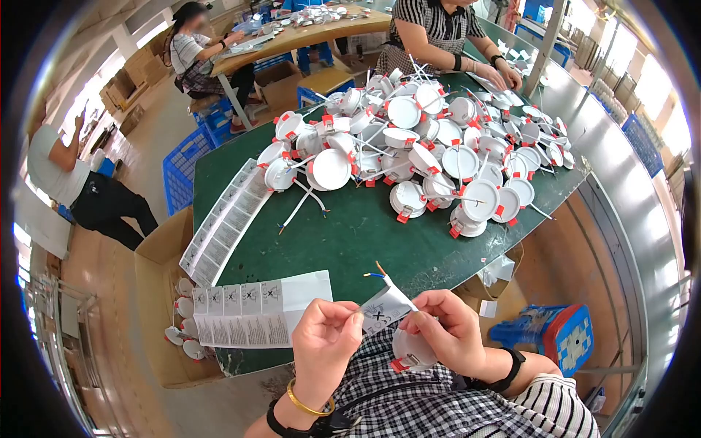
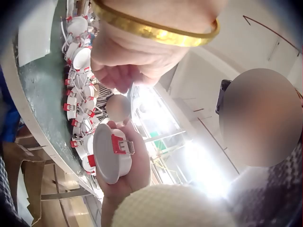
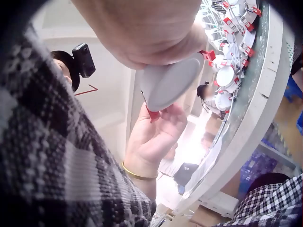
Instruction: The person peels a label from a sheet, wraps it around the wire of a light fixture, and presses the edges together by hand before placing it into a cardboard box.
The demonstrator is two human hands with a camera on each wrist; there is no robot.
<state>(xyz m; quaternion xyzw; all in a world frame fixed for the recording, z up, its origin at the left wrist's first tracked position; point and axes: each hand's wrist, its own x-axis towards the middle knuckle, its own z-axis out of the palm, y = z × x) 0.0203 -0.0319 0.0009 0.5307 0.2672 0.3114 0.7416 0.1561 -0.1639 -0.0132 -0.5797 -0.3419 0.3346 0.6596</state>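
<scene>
My left hand (image 1: 327, 344) pinches one end of a printed silver-grey label (image 1: 382, 311) between thumb and forefinger. The label's other end lies against the white cable (image 1: 398, 293) of a downlight, which my right hand (image 1: 454, 332) pinches. Bare coloured wire ends stick out beyond the label. Below the right fingers hangs the downlight (image 1: 410, 349), a round white body with red-tipped spring clips. In the left wrist view the downlight (image 2: 110, 153) shows its rim and one clip; in the right wrist view its white face (image 3: 175, 84) sits under the hand.
A label sheet (image 1: 248, 332) lies at the table's near left, and a second label strip (image 1: 226, 226) behind it. Many downlights (image 1: 409, 139) are heaped across the green table (image 1: 328, 241). A cardboard box (image 1: 164, 292) stands left, a blue stool (image 1: 544, 332) right. People work beyond.
</scene>
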